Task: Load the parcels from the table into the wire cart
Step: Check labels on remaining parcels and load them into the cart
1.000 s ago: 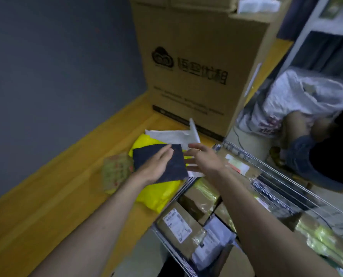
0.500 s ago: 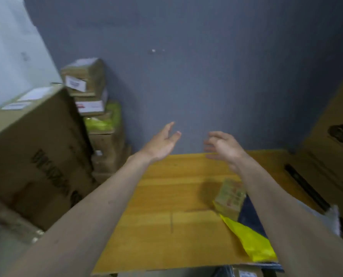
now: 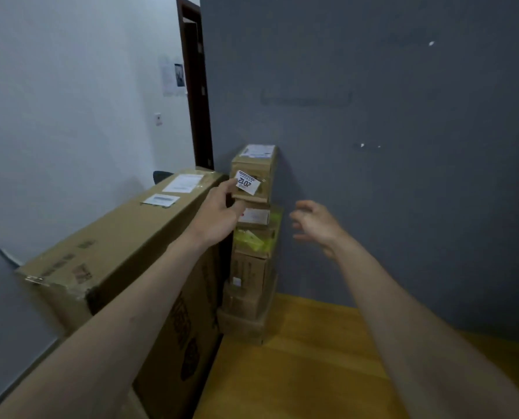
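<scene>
Left hand [image 3: 222, 214] grips the top small brown cardboard parcel [image 3: 253, 173] of a stack on the yellow wooden counter [image 3: 297, 373] against the grey wall [image 3: 388, 146]; right hand [image 3: 317, 225] open, beside stack.

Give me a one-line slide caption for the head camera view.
Left hand touches the top box of a parcel stack on the wooden table; right hand hovers open beside it.
</scene>
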